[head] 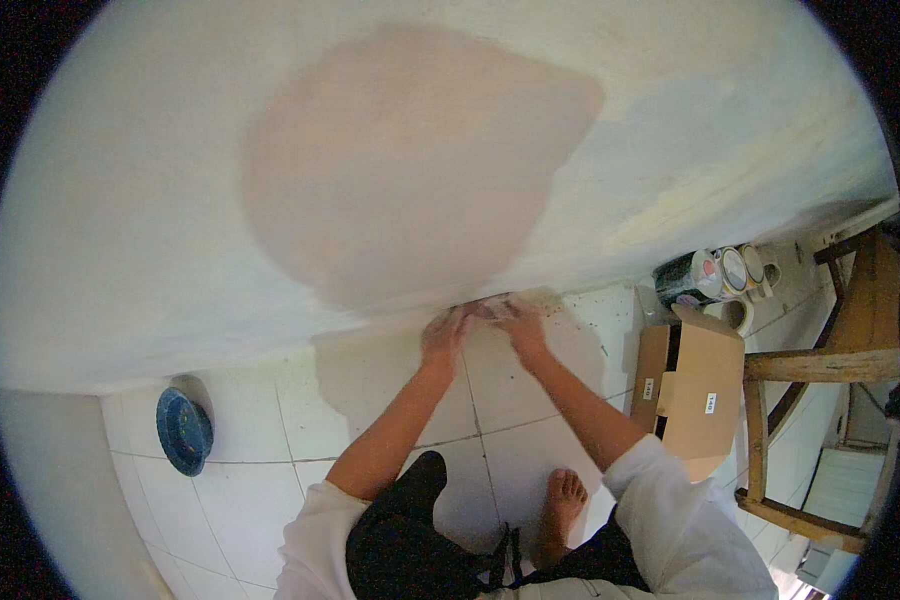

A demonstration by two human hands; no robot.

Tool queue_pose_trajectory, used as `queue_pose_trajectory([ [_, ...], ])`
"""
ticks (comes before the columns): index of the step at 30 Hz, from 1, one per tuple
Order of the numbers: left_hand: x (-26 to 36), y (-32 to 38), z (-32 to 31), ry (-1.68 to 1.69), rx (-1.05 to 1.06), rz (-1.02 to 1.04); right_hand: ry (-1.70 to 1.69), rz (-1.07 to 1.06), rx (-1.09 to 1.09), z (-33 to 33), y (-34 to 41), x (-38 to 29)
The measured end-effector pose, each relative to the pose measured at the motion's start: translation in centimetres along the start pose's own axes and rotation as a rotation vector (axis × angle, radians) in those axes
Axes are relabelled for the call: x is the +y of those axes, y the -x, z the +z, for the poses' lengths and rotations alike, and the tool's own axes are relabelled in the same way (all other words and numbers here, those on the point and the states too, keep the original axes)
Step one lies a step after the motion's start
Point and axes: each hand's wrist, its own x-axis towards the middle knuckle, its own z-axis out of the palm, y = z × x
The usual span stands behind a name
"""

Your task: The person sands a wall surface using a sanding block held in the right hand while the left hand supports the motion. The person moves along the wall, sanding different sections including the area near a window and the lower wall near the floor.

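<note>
Both hands reach down to where the painted wall meets the white tiled floor. My left hand and my right hand are close together, fingers pointing inward at the foot of the wall. The fingertips are blurred, and whatever lies under them is hidden; I cannot tell if either hand holds anything. Dark crumbs are scattered on the tiles just right of my right hand. A large shadow falls across the wall and the floor around my hands.
On the left stands a blue basin with small specks inside. To the right are a cardboard box, several cans along the wall, a roll of tape and a wooden chair. My bare foot is below.
</note>
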Motion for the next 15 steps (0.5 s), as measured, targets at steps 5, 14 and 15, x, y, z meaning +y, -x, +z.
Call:
queue_pose_trajectory([
  [5,0.6,1.9,-8.9,0.423,0.389,-0.396,-0.046,0.235,-0.121,10.4,1.5,1.1],
  [14,-6.9,-0.1,-3.4,0.049,-0.041,-0.017,-0.255,0.338,-0.041,1.1,0.4,-1.2],
  [15,-7.5,0.0,-3.2,-0.027,-0.074,0.002,-0.274,0.320,-0.036,1.1,0.4,-1.1],
])
